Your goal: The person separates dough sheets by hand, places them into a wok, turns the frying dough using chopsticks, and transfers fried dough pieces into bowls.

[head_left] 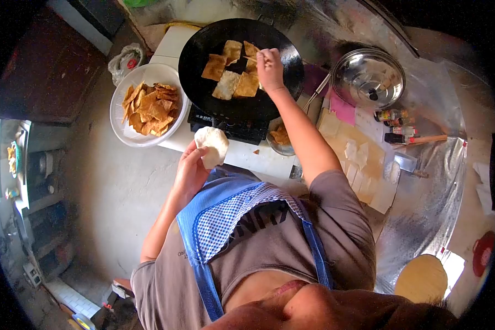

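My left hand (190, 166) pinches a pale, flat piece of dough (212, 146) between thumb and fingers, in front of the stove. Over the black wok (195, 55), my right hand (270, 69) is closed around chopsticks (252, 59), whose tips reach among the pieces in the pan. Several flat fried pieces lie in the wok, most of them golden brown, like the square one (214, 67). One piece (226, 86) near the front of the group is paler. My right hand covers part of the wok's right side.
A white basket (117, 122) heaped with browned pieces (151, 110) stands left of the wok. An induction cooker (231, 129) is under the wok. To the right are a steel bowl (363, 82), small bottles (390, 115), a cleaver (406, 161) and a board with dough pieces (357, 154).
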